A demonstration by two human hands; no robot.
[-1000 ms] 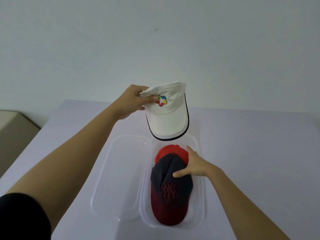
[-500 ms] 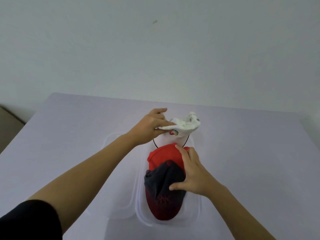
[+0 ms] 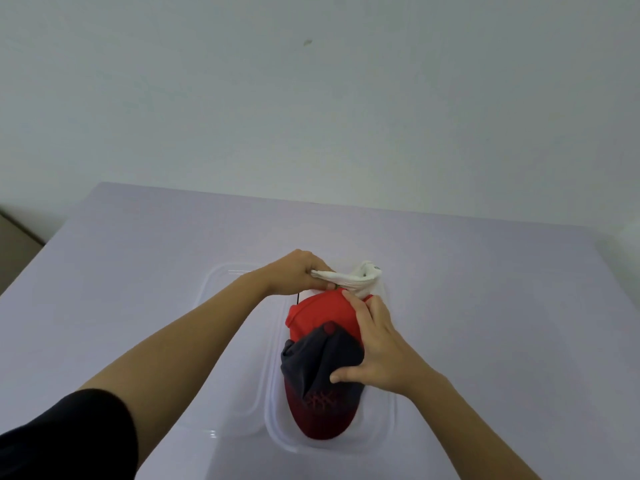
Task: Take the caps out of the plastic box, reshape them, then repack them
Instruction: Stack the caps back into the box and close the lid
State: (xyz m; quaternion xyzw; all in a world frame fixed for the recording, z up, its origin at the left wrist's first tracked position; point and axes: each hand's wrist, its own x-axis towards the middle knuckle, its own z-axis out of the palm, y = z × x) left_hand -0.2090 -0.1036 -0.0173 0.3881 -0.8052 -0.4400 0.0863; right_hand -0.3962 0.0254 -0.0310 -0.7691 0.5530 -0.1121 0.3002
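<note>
A clear plastic box [image 3: 388,424] sits on the table. Inside it lie a dark navy cap with a red brim [image 3: 322,386] and, behind it, a red cap [image 3: 322,313]. At the box's far end is a crumpled white cap [image 3: 360,280], mostly hidden behind the red cap. My left hand [image 3: 298,273] grips the white cap's crown. My right hand [image 3: 377,348] lies across the red and navy caps, fingers curled on the red one and thumb pressing the navy one.
The box's clear lid [image 3: 235,341] lies flat just left of the box. The lilac table [image 3: 502,323] ends at a pale wall behind. A beige surface [image 3: 17,251] shows past the table's left edge.
My left hand has brought the white cap down from above the box into its far end behind the red cap. My right hand has slid forward over the red and navy caps.
</note>
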